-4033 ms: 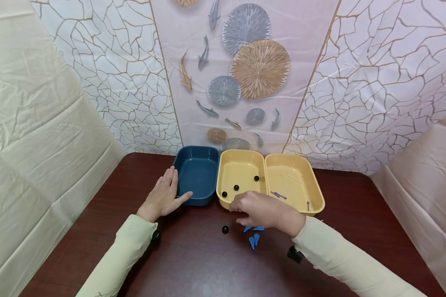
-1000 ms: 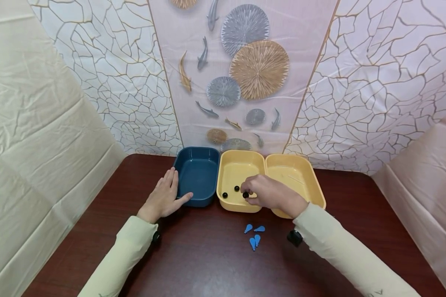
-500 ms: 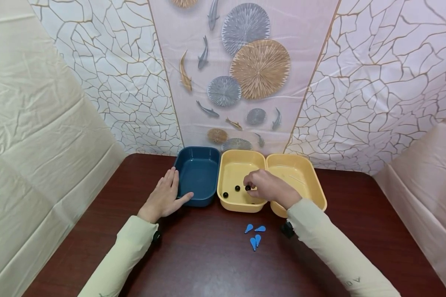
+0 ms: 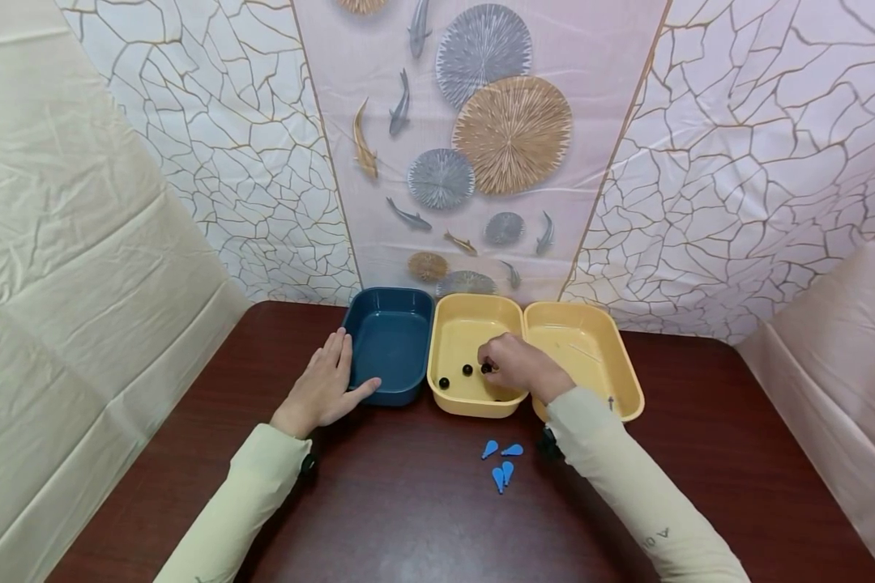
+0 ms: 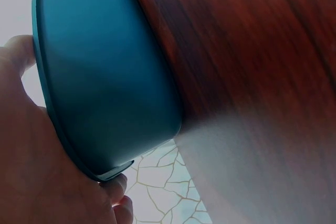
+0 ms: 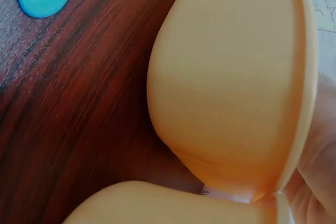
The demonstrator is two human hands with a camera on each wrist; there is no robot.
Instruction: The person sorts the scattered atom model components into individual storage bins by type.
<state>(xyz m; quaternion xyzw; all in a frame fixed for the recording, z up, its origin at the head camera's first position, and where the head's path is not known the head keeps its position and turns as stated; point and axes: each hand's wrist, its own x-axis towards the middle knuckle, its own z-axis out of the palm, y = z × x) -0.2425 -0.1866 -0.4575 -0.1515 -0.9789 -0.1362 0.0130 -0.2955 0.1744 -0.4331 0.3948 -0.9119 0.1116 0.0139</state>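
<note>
My right hand reaches into the middle yellow tray, its curled fingers pinching a small black ball. Two more black balls, one left and one nearer the middle, lie in that tray. Another dark ball is mostly hidden by the front wall. Spread with straight fingers, my left hand rests on the left and front rim of the blue tray. The left wrist view shows its thumb against the tray's rim. Only yellow tray walls and part of the right hand show in the right wrist view.
A second yellow tray stands at the right, holding a thin pale stick and a small dark pin. Several blue teardrop-shaped pieces lie on the dark wooden table. Patterned cloth hangs behind.
The black ball from the table went into the middle tray and was let go near its front. My right hand then took hold of another ball there. My left hand stayed put.
</note>
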